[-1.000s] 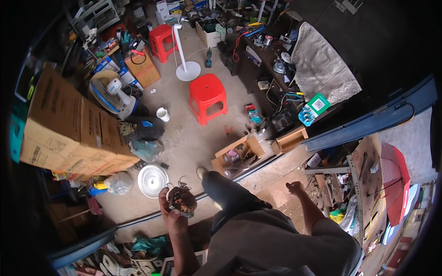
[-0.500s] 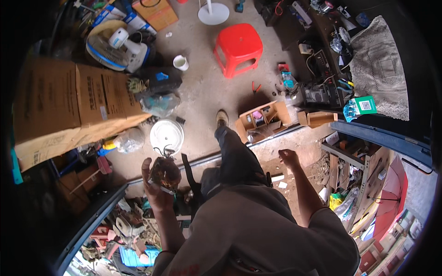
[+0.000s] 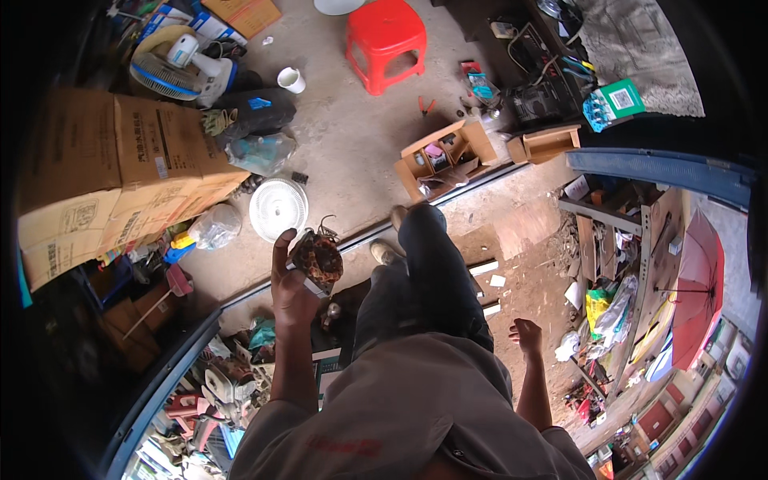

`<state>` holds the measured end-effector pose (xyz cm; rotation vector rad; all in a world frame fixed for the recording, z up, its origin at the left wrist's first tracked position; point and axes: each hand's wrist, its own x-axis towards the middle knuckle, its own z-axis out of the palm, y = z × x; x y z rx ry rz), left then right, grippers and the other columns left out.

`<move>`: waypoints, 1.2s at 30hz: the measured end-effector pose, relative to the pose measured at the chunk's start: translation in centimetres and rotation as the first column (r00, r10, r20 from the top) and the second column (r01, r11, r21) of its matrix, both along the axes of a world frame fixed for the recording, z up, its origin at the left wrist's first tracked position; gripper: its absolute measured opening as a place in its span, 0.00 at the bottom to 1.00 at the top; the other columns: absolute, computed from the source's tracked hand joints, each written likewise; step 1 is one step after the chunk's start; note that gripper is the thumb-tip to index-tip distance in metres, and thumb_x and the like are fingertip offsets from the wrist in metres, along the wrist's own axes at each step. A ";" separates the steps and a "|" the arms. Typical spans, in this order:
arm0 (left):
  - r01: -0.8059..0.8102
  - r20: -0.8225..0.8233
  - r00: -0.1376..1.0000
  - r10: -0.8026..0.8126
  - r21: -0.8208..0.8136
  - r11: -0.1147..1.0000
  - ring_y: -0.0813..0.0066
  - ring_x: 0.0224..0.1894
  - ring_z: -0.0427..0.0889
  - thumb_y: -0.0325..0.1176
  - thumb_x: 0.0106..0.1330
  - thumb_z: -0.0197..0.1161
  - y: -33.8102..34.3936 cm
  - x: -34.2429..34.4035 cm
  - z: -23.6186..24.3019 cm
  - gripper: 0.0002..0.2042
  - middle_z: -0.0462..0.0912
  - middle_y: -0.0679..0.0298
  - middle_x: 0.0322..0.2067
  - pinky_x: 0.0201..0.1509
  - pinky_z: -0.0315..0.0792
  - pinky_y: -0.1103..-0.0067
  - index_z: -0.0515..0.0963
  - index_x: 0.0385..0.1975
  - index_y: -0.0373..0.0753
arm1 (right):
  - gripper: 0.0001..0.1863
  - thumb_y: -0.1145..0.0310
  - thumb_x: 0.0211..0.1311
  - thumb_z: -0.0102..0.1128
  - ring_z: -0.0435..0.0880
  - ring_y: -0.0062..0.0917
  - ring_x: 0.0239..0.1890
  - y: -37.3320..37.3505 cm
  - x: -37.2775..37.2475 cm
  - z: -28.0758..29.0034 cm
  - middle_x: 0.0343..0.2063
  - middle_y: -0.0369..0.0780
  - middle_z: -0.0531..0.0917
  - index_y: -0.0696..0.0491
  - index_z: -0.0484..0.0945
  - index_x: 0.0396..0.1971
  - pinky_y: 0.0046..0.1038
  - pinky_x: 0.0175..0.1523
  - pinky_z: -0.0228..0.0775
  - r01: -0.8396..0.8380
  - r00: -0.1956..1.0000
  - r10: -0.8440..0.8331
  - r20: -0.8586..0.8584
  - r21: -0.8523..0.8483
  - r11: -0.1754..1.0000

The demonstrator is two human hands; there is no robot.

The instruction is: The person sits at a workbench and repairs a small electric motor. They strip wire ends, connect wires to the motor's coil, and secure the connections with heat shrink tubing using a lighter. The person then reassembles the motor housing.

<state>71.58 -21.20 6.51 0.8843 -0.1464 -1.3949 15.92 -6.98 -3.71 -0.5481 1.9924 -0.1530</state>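
Note:
My left hand (image 3: 290, 292) is raised at the left and closed around a motor stator (image 3: 322, 261). The stator is a round, dark reddish-brown mass of windings with a pale metal edge, and thin loose wires stick out of its top. Beyond it on the floor lies a white round fan grille (image 3: 278, 210). My right hand (image 3: 526, 336) hangs low on the right, away from any object. Its fingers are loosely bent and slightly apart, with nothing visible in them.
A metal door track crosses the floor at my feet. Ahead are an open cardboard box (image 3: 446, 158) with parts, red-handled pliers (image 3: 426, 106) and a red stool (image 3: 387, 44). Large cartons (image 3: 152, 164) stand left. Shelving (image 3: 602, 216) and a red umbrella (image 3: 698, 292) are right.
I have moved backward, so the stool, box and cartons sit farther up the view. My right hand has swung down and back. The left still holds the stator.

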 end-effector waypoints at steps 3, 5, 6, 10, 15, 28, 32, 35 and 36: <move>-0.009 0.017 1.000 0.009 -0.009 1.000 0.54 0.54 0.80 0.35 0.52 0.75 -0.1 -2.0 -0.3 0.40 0.76 0.48 0.54 0.55 0.79 0.62 0.61 0.65 0.41 | 0.18 0.57 0.66 0.61 0.86 0.26 0.25 0.2 -3.4 -0.4 0.31 0.43 0.87 0.57 0.81 0.44 0.26 0.28 0.77 0.016 1.000 -0.016 -0.006 0.011 1.000; -0.028 0.058 0.998 0.028 -0.005 1.000 0.53 0.55 0.79 0.36 0.53 0.74 0.2 -3.1 -0.2 0.41 0.74 0.46 0.56 0.56 0.78 0.62 0.58 0.67 0.39 | 0.17 0.59 0.66 0.61 0.86 0.25 0.24 -0.8 -6.5 -1.4 0.30 0.42 0.86 0.58 0.82 0.44 0.25 0.27 0.76 -0.094 0.996 0.094 -0.002 0.022 0.995; -0.054 0.080 0.995 0.053 0.006 0.999 0.53 0.56 0.78 0.36 0.53 0.74 0.5 -3.7 0.0 0.42 0.74 0.46 0.57 0.57 0.78 0.61 0.58 0.67 0.39 | 0.17 0.59 0.65 0.62 0.85 0.24 0.24 -1.9 -8.0 -1.8 0.29 0.41 0.86 0.58 0.82 0.42 0.24 0.27 0.75 -0.139 0.990 0.140 0.028 -0.043 0.989; -0.129 0.094 0.987 0.132 -0.034 0.991 0.52 0.61 0.74 0.35 0.56 0.72 1.2 -6.1 -0.8 0.42 0.70 0.46 0.61 0.63 0.73 0.58 0.55 0.69 0.38 | 0.17 0.60 0.65 0.63 0.85 0.24 0.26 -10.3 -13.7 -3.1 0.28 0.41 0.85 0.61 0.82 0.41 0.27 0.31 0.80 -0.249 0.968 0.248 -0.023 -0.065 0.966; -0.276 0.175 0.943 0.282 -0.053 0.960 0.52 0.62 0.73 0.37 0.58 0.71 -0.1 -13.2 -3.0 0.39 0.71 0.48 0.61 0.64 0.71 0.58 0.58 0.69 0.40 | 0.17 0.60 0.64 0.63 0.86 0.23 0.31 -18.8 -23.2 -4.6 0.31 0.41 0.87 0.60 0.84 0.39 0.28 0.38 0.80 -0.377 0.925 0.376 -0.057 -0.021 0.926; -0.257 0.082 0.964 0.251 0.061 0.965 0.57 0.61 0.75 0.37 0.56 0.74 -7.5 -29.1 -4.9 0.41 0.73 0.53 0.59 0.64 0.72 0.62 0.58 0.69 0.39 | 0.16 0.62 0.66 0.60 0.87 0.27 0.35 -37.4 -28.8 1.9 0.34 0.44 0.87 0.60 0.81 0.45 0.28 0.42 0.78 -0.725 0.676 0.714 -0.183 0.014 0.689; -0.400 0.166 0.906 0.388 0.042 0.916 0.57 0.62 0.73 0.42 0.54 0.75 -5.7 -31.4 -4.9 0.42 0.73 0.54 0.60 0.65 0.71 0.64 0.59 0.68 0.40 | 0.17 0.63 0.67 0.61 0.87 0.29 0.44 -44.3 -24.8 5.0 0.42 0.45 0.87 0.59 0.80 0.48 0.29 0.50 0.77 -0.860 0.508 0.857 -0.087 0.007 0.510; -0.534 0.299 0.813 0.501 0.039 0.844 0.56 0.62 0.73 0.43 0.53 0.74 -4.0 -33.3 -3.3 0.42 0.72 0.55 0.60 0.65 0.70 0.64 0.61 0.67 0.40 | 0.15 0.65 0.68 0.60 0.87 0.28 0.45 -50.2 -23.7 3.4 0.42 0.46 0.87 0.60 0.80 0.47 0.29 0.50 0.77 -0.921 0.386 0.908 -0.161 -0.127 0.369; -0.566 0.293 0.790 0.539 0.008 0.824 0.56 0.62 0.73 0.43 0.54 0.73 -3.4 -34.4 -2.7 0.41 0.72 0.54 0.60 0.66 0.70 0.63 0.61 0.67 0.40 | 0.14 0.66 0.68 0.60 0.87 0.29 0.45 -51.9 -23.1 2.8 0.41 0.46 0.87 0.60 0.80 0.47 0.29 0.49 0.77 -0.935 0.340 0.919 -0.201 -0.174 0.308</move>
